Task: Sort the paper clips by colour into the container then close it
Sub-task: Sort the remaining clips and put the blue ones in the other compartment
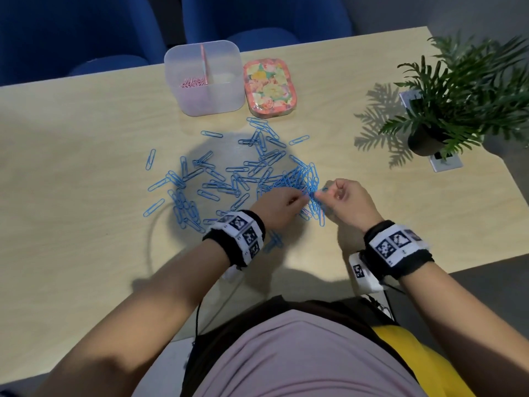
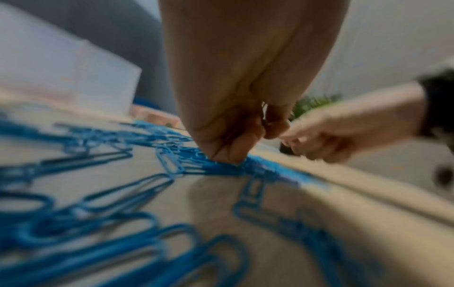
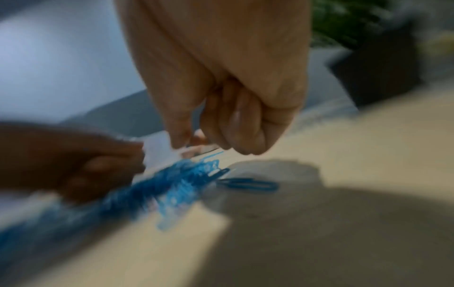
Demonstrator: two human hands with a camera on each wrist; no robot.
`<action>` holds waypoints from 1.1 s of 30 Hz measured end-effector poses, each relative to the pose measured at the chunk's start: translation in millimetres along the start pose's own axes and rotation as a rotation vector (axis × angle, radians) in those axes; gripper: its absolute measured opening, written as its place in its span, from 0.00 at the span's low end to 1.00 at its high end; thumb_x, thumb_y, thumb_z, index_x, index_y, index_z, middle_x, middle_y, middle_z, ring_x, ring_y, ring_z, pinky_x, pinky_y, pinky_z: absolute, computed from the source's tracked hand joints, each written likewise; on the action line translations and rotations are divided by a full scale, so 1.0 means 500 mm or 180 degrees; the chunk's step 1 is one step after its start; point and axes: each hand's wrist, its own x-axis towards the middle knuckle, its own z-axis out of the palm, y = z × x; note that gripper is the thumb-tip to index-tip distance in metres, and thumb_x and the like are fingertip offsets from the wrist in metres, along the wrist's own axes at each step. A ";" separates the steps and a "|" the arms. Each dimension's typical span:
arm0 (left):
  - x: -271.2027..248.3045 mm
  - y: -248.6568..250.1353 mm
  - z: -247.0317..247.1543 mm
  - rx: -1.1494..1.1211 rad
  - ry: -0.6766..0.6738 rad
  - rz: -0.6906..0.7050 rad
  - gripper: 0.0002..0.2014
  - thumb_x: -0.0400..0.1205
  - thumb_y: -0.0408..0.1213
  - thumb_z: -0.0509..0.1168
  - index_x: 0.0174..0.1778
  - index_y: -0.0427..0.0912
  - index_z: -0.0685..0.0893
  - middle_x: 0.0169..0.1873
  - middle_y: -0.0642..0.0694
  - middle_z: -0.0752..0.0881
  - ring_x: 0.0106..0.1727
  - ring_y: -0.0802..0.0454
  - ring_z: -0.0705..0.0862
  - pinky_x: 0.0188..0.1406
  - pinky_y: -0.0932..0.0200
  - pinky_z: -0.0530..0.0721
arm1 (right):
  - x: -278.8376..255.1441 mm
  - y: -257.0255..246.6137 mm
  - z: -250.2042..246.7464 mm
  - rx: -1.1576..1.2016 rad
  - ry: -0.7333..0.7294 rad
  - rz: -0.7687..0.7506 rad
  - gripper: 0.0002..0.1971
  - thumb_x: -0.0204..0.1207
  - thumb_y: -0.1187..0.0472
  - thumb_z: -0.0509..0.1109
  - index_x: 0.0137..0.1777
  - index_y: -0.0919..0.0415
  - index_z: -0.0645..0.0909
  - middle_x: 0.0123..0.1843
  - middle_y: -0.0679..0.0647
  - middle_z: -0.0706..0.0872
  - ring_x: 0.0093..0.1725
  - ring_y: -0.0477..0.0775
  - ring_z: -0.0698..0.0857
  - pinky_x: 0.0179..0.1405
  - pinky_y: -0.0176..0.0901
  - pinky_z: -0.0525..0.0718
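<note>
Head view: blue clips [image 1: 229, 179] lie scattered on the table [image 1: 71, 167] in front of the box [image 1: 204, 78], whose left compartment holds pink clips [image 1: 193, 82]; the lid [image 1: 270, 87] sits just right of the box. Left hand [image 1: 279, 209] and right hand [image 1: 347, 202], fingers curled, pinch into one dense blue clump.

Left wrist view: the fingertips [image 2: 228, 155] press into the clump.

Right wrist view: blurred; the curled fingers [image 3: 245, 126] hang just above the clips, and whether they grip any I cannot tell.

Tangled clips could slip out and scatter short of the box.
</note>
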 end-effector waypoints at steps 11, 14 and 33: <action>-0.017 -0.022 0.002 0.1078 0.0058 0.0648 0.09 0.81 0.41 0.63 0.52 0.42 0.84 0.51 0.46 0.83 0.56 0.49 0.80 0.46 0.57 0.75 | 0.024 0.048 -0.037 0.0563 0.0124 0.0466 0.13 0.72 0.66 0.74 0.28 0.57 0.77 0.17 0.46 0.79 0.16 0.41 0.73 0.24 0.33 0.74; -0.034 -0.035 -0.003 0.0838 0.0269 0.0681 0.06 0.80 0.35 0.63 0.49 0.43 0.84 0.48 0.47 0.83 0.52 0.50 0.81 0.45 0.58 0.76 | 0.016 0.053 -0.049 -0.0247 0.0617 0.0389 0.08 0.67 0.60 0.75 0.37 0.52 0.77 0.32 0.52 0.82 0.33 0.53 0.79 0.43 0.44 0.77; 0.017 -0.014 -0.016 0.0788 -0.0015 0.0113 0.09 0.79 0.45 0.65 0.45 0.43 0.83 0.47 0.46 0.84 0.53 0.46 0.82 0.50 0.52 0.77 | -0.021 0.019 -0.034 -0.0407 0.0333 0.0437 0.13 0.72 0.64 0.70 0.27 0.56 0.76 0.31 0.56 0.83 0.33 0.51 0.81 0.38 0.37 0.74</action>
